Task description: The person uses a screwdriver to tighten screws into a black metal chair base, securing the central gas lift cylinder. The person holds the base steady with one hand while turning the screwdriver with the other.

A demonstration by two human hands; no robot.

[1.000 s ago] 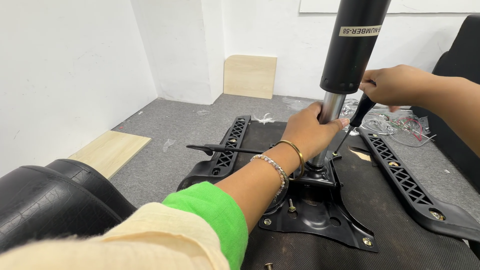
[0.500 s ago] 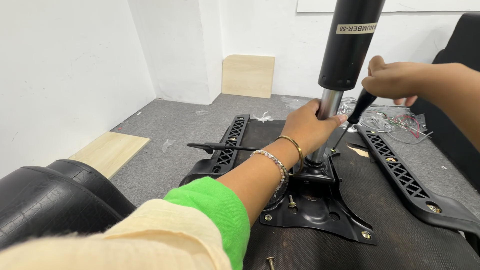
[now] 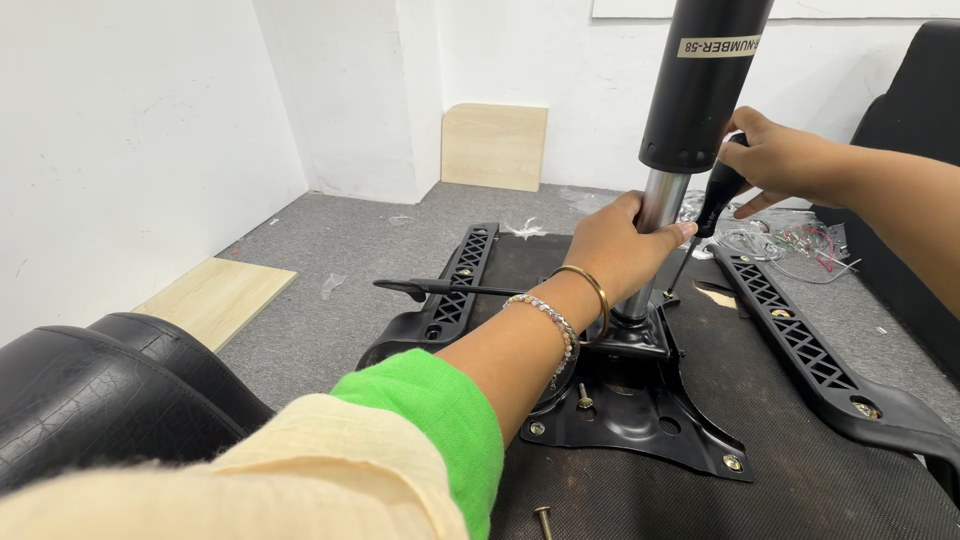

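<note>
1. White walls [image 3: 130, 130] and grey carpet floor [image 3: 330, 270] frame the scene; a pale wooden board [image 3: 494, 146] leans against the far wall, and another wooden panel [image 3: 215, 300] lies flat on the carpet at the left.
2. Upturned on the floor lies the chair seat underside [image 3: 800, 470], covered in dark fabric, with a black padded cushion [image 3: 90, 400] at the near left.
3. Two black plastic armrest brackets flank the seat: the left bracket [image 3: 455, 285] and the right bracket [image 3: 800, 345], each bolted at its end.
4. Standing upright from the middle is the gas lift cylinder [image 3: 700, 80], black above and chrome below, seated in the black metal tilt mechanism plate [image 3: 640, 400]. A thin black lever [image 3: 440, 288] sticks out of the plate to the left.
5. Left hand [image 3: 625, 245], with a gold bangle and a beaded bracelet on the wrist and a green-and-cream sleeve behind, is wrapped around the chrome part of the cylinder, its grip clenched on it.
6. Right hand [image 3: 785, 160] comes in from the right, its grip closed around the black handle of a screwdriver [image 3: 705, 215], whose shaft slants down to the plate just beside the cylinder's base.
7. Clear plastic packaging [image 3: 790, 242] lies crumpled beyond the right bracket.
8. A loose screw [image 3: 544, 520] lies on the seat fabric near the bottom edge, and another stands in the plate [image 3: 582, 398].
</note>
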